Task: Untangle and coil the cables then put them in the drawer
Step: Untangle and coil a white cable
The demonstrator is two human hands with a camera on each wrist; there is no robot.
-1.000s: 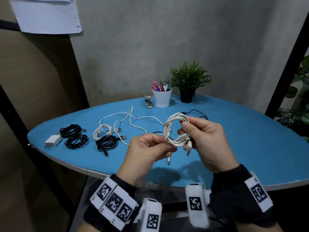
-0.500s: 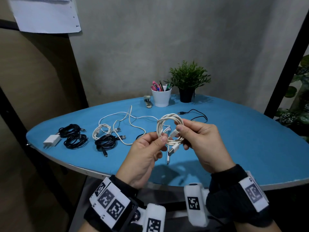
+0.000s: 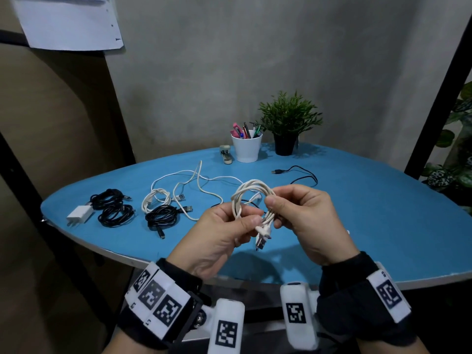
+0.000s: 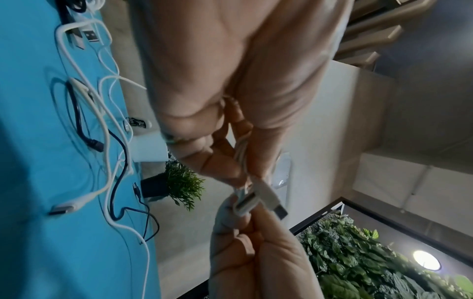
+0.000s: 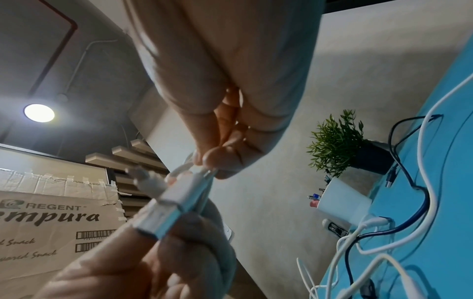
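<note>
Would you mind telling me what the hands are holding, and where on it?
Both hold the coiled white cable: left hand pinches the loops' left side, right hand the right side, above the dangling plugs.

The table (image 3: 383, 226) is bright blue. A white cable (image 3: 251, 190) is coiled; black cables (image 3: 161, 217) lie beside a white cup (image 3: 247, 149) and green plant (image 3: 288, 116).

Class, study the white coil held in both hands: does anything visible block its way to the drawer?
That cannot be judged: no drawer shows in any view. The white coil is held above the table by the left hand and right hand.
</note>
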